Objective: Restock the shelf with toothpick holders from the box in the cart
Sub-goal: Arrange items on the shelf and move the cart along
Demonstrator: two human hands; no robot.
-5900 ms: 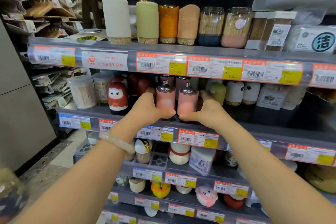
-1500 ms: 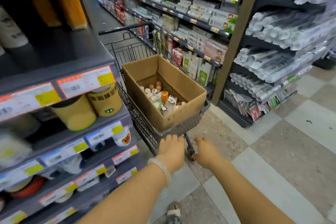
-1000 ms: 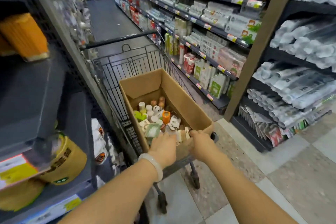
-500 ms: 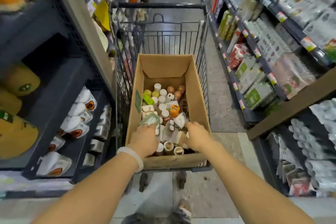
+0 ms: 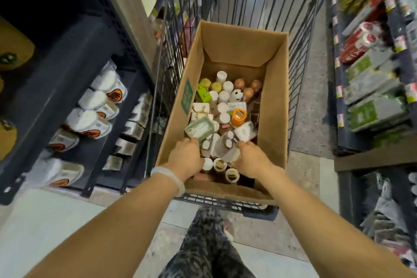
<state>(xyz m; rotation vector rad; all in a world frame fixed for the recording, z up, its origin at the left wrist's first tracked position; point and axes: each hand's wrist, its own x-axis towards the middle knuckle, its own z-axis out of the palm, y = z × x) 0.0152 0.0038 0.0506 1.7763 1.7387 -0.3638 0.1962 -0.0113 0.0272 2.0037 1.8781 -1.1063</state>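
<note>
Fingers of both hands point down into the box (image 5: 274,106), and their tips are hidden among the things there, so I cannot tell if they are apart, together or clamped on anything. Left hand (image 5: 185,158) sits by a green pack (image 5: 199,127), just past its fingertips. Right hand (image 5: 250,158) touches some white tagged packs (image 5: 228,142) at its fingertips. The holders (image 5: 223,97) stand farther ahead of both hands, packed close together, white, green and brown, with an orange one (image 5: 239,117) lying near the right fingers. All of them are in the box, and the box sits in the cart (image 5: 300,56). I think a grab could go wrong here. Things are piled loose, so a pull may drag a neighbor up and tip it over. A round holder could also slip from the fingers and fall back in.
</note>
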